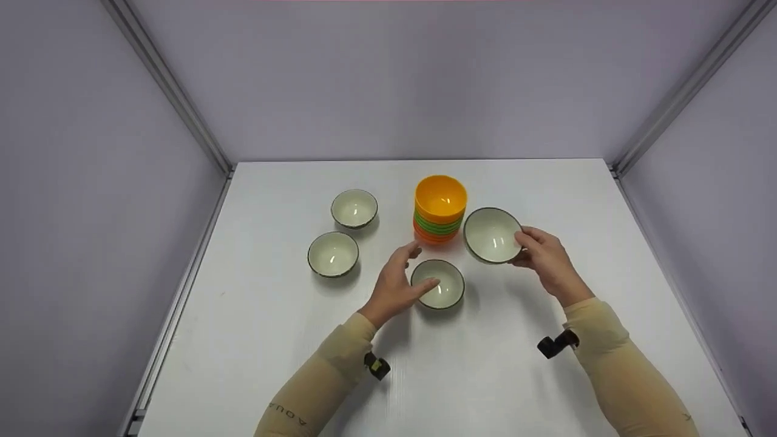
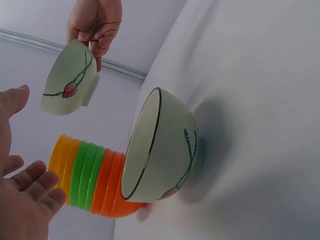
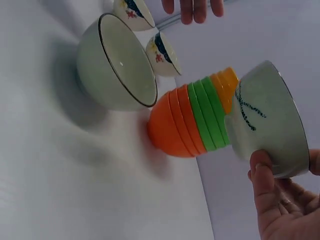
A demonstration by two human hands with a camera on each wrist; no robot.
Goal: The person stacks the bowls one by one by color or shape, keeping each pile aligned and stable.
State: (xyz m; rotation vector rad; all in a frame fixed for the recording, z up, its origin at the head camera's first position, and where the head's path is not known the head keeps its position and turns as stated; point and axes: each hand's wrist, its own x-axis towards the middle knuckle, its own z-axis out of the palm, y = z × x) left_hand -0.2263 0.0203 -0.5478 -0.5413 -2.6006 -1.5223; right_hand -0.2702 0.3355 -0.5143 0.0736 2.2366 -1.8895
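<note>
My right hand point(image 1: 546, 258) pinches the rim of a pale ceramic bowl point(image 1: 490, 235), thumb inside and fingers below, and holds it tilted above the table. In the left wrist view this bowl point(image 2: 65, 85) shows a red bud and green stem on its side. A second pale bowl point(image 1: 446, 291) stands upright on the table near the middle. Over its left side hovers my left hand point(image 1: 394, 288), thumb and fingers spread, gripping nothing. Just behind stands a stack of plastic bowls point(image 1: 438, 212), orange at the bottom, green between, yellow on top.
Two more pale bowls stand left of the stack, one farther back point(image 1: 354, 209) and one nearer point(image 1: 332, 255); the right wrist view shows blue and floral patterns on their sides. The white table point(image 1: 255, 340) is bounded by grey walls at the back and sides.
</note>
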